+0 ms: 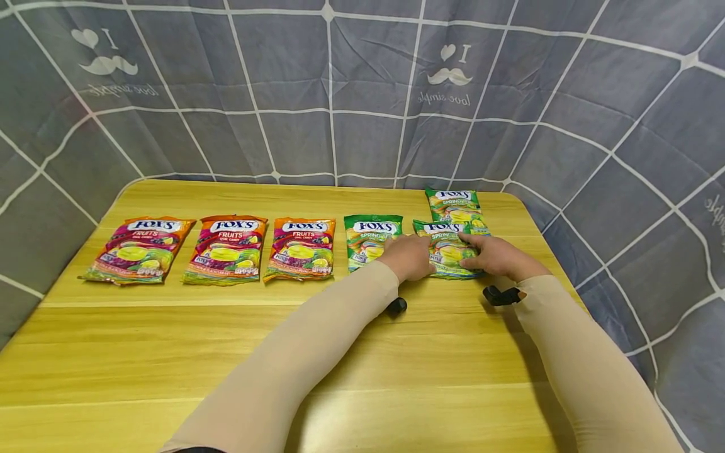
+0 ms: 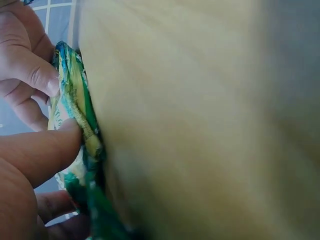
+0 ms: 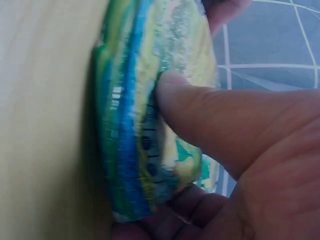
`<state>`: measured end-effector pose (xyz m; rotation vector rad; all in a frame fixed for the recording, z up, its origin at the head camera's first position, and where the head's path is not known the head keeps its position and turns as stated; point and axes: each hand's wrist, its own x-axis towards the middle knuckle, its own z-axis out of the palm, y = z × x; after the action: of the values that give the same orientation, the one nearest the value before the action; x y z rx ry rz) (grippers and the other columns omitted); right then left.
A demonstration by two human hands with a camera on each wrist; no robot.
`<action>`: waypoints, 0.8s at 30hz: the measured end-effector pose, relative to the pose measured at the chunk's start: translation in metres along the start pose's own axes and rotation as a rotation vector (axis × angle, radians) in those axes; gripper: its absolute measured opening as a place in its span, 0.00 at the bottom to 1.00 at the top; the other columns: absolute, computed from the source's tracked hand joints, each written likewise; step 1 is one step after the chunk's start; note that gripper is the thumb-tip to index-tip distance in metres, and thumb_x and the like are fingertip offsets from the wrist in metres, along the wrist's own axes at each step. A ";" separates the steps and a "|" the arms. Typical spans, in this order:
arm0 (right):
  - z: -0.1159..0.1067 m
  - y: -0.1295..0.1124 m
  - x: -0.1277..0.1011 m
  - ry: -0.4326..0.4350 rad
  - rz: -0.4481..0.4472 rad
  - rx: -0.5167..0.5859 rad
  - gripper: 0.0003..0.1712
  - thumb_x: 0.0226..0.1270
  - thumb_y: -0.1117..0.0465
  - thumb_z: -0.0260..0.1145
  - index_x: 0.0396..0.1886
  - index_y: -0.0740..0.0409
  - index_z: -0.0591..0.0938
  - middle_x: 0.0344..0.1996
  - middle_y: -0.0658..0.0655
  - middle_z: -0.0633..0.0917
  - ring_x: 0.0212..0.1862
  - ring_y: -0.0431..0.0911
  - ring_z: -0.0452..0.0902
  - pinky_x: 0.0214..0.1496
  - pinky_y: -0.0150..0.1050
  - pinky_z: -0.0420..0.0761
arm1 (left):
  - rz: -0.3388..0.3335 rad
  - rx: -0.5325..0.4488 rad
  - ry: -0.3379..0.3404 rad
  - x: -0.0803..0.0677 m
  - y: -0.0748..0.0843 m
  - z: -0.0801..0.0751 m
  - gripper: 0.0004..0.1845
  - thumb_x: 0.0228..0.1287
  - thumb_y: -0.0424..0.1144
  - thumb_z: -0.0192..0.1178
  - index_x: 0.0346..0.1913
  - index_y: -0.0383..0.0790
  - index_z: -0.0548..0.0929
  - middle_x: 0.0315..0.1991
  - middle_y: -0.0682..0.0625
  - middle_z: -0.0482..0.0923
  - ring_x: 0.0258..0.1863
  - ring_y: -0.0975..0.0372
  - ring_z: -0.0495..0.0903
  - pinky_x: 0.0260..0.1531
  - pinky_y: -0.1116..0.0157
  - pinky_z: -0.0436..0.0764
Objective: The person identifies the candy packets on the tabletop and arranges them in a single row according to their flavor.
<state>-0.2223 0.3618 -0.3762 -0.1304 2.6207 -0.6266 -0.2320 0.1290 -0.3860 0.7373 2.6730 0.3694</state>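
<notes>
A green bag of Fox's Spring candy (image 1: 447, 248) lies at the right of the row, between both hands. My left hand (image 1: 409, 258) holds its left side; in the left wrist view the thumb (image 2: 50, 150) presses on the wrapper's edge. On the opposite side my right hand (image 1: 498, 257) grips the bag, its thumb (image 3: 185, 102) on the front face and fingers curled beneath. A second green bag (image 1: 368, 234) is left of it, partly covered by my left hand. Behind the held bag sits a third green bag (image 1: 455, 204), its lower part overlapped.
Three orange-and-purple bags of Fox's Fruits candy, the left one (image 1: 138, 250), the middle one (image 1: 225, 250) and the right one (image 1: 300, 250), continue the row leftward on the wooden table (image 1: 141, 352). A grey checked cloth (image 1: 294, 82) hangs behind and along the sides.
</notes>
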 end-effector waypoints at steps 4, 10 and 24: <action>-0.007 0.003 -0.001 0.057 -0.007 -0.019 0.41 0.79 0.51 0.66 0.83 0.59 0.62 0.67 0.76 0.77 0.66 0.67 0.75 0.69 0.63 0.74 | 0.015 0.042 0.013 0.005 0.002 -0.009 0.29 0.74 0.60 0.63 0.71 0.49 0.78 0.73 0.48 0.75 0.74 0.50 0.72 0.71 0.41 0.71; -0.017 0.015 0.007 0.237 0.069 0.000 0.36 0.85 0.48 0.55 0.82 0.61 0.64 0.69 0.77 0.75 0.69 0.71 0.73 0.71 0.67 0.72 | -0.013 -0.018 0.099 0.018 0.001 -0.025 0.35 0.76 0.61 0.59 0.78 0.48 0.71 0.74 0.46 0.70 0.74 0.48 0.67 0.72 0.48 0.70; -0.021 0.034 0.031 0.220 0.124 -0.017 0.38 0.86 0.55 0.51 0.85 0.66 0.52 0.73 0.78 0.71 0.76 0.71 0.65 0.80 0.64 0.62 | 0.036 -0.139 -0.007 0.062 -0.005 -0.022 0.41 0.82 0.65 0.45 0.87 0.50 0.50 0.82 0.46 0.64 0.82 0.42 0.59 0.79 0.42 0.55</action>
<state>-0.2590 0.3943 -0.3870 0.1013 2.8192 -0.6057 -0.2930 0.1548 -0.3837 0.7440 2.5989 0.5545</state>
